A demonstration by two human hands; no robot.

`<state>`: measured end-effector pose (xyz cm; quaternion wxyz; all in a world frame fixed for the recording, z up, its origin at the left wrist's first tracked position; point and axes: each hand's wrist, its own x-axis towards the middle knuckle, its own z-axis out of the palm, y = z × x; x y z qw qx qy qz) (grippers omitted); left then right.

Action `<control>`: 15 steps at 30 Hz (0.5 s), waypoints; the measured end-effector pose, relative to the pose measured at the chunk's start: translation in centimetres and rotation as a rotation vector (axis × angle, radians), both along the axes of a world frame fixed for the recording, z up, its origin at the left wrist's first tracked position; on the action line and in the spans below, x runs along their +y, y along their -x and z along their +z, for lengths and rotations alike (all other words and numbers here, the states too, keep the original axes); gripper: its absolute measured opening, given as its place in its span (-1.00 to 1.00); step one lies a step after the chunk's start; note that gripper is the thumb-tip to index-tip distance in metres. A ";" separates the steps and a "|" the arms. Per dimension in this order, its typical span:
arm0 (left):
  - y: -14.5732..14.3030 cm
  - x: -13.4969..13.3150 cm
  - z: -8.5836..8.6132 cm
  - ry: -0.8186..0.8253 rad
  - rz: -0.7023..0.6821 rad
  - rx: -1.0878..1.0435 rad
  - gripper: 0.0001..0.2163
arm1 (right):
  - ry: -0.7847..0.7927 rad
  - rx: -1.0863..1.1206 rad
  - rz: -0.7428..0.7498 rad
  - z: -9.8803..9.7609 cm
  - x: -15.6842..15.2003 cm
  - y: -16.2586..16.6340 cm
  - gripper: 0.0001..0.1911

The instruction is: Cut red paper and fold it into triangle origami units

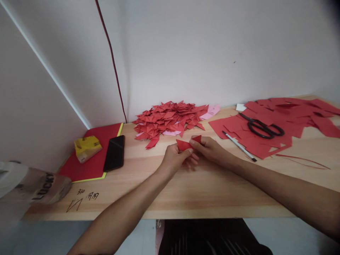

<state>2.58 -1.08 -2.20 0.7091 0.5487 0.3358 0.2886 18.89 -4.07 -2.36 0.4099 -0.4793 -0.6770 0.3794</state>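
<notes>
Between my two hands, above the middle of the wooden table, is a small piece of folded red paper [183,144]. My left hand [177,156] pinches its left part between thumb and fingers. My right hand [204,146] grips its right part, thumb on top near the centre. The fingers partly cover the paper, so its full shape is hidden. Just beyond my hands lies a heap of folded red paper pieces [170,118], with some pink ones among them. A pink folded piece [211,111] sticks out at the heap's right edge.
At right, black-handled scissors [261,128] and a pen [239,146] lie on and beside cut red paper sheets [281,120]. Thin red strips [302,159] lie nearby. At left are a phone [114,153], a red folder [87,169], a yellow packet [88,147] and a plastic bottle [39,184].
</notes>
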 end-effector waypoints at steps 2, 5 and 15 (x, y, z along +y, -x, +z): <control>0.0 -0.1 0.2 0.012 0.035 0.004 -0.76 | 0.020 -0.004 -0.029 0.1 0.1 0.0 -0.49; -0.1 -0.3 0.7 0.036 0.098 -0.001 -0.79 | 0.066 0.002 -0.096 0.0 0.3 -0.2 -0.53; -1.3 -0.2 0.6 0.116 0.055 -0.116 -0.75 | -0.004 -0.013 -0.212 -0.5 0.9 -1.6 -0.56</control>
